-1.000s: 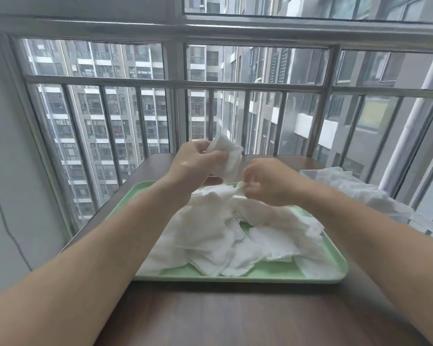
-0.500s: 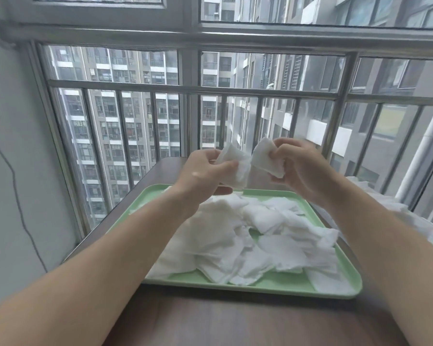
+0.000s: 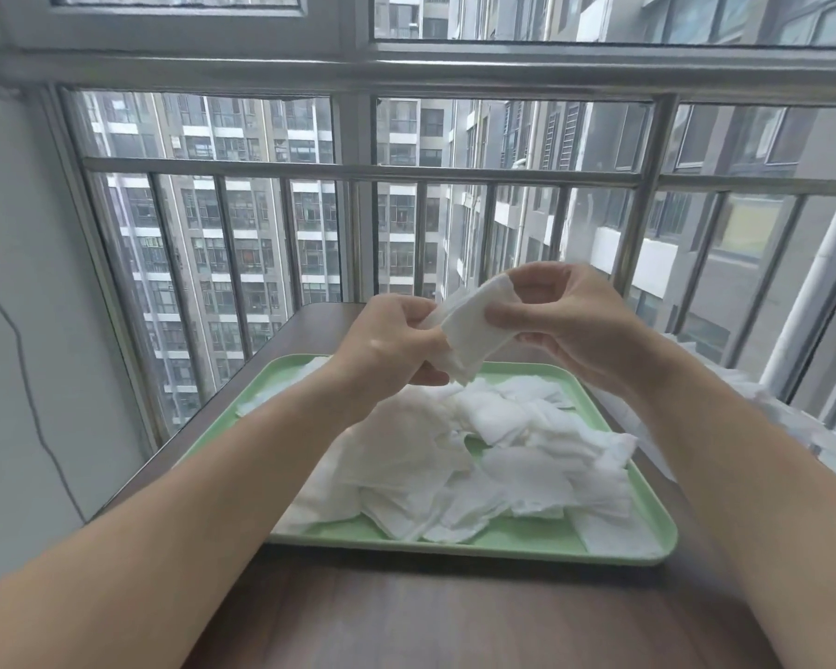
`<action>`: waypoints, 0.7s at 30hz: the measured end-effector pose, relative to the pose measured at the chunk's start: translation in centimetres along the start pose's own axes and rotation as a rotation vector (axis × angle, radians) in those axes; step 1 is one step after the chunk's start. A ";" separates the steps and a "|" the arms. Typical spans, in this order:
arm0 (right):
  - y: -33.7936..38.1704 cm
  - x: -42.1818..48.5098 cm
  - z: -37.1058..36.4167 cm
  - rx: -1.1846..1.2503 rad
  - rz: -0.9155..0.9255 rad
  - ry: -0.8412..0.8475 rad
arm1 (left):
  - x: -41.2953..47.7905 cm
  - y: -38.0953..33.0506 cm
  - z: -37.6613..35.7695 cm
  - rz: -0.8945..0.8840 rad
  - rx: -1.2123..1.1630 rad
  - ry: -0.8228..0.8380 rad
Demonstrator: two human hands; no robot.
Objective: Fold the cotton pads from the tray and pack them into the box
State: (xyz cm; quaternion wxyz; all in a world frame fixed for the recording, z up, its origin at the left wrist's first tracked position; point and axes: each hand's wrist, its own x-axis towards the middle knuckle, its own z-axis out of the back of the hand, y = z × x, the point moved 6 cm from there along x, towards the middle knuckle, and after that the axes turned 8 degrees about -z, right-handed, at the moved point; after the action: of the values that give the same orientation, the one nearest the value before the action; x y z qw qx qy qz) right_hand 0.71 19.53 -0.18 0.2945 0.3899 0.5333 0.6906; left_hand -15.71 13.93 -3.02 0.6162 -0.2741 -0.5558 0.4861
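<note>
Hands drawn together since earlier — left hand, right hand both pinch one cotton pad over tray's 12 o'clock end; loose pads heaped beneath.

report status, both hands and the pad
Left hand and right hand both pinch a cotton pad above the tray. Loose pads heaped on it. Nothing in the way.

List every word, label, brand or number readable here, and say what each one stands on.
None can be read.
The cotton pad held between the left hand and the right hand is plain white, like the heaped pads.
The green tray and the table bear no print.
Any signs on the buildings outside are too small to tell.
</note>
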 end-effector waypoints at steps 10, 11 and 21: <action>0.8 -0.5 0.0 -0.258 0.126 -0.122 | -0.2 -0.2 -0.6 0.040 -0.109 0.077; 0.8 -0.4 0.0 -0.283 0.137 -0.132 | -0.1 -0.2 -0.6 0.058 -0.138 0.071; 0.3 -0.2 0.7 -0.223 0.094 -0.188 | -0.1 0.0 -0.9 -0.043 -0.062 0.169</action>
State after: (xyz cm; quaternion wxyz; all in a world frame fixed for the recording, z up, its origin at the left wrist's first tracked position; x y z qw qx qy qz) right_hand 1.40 19.68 0.13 0.3521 0.4421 0.4044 0.7191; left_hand -14.87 14.03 -3.24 0.6623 -0.3211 -0.5225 0.4304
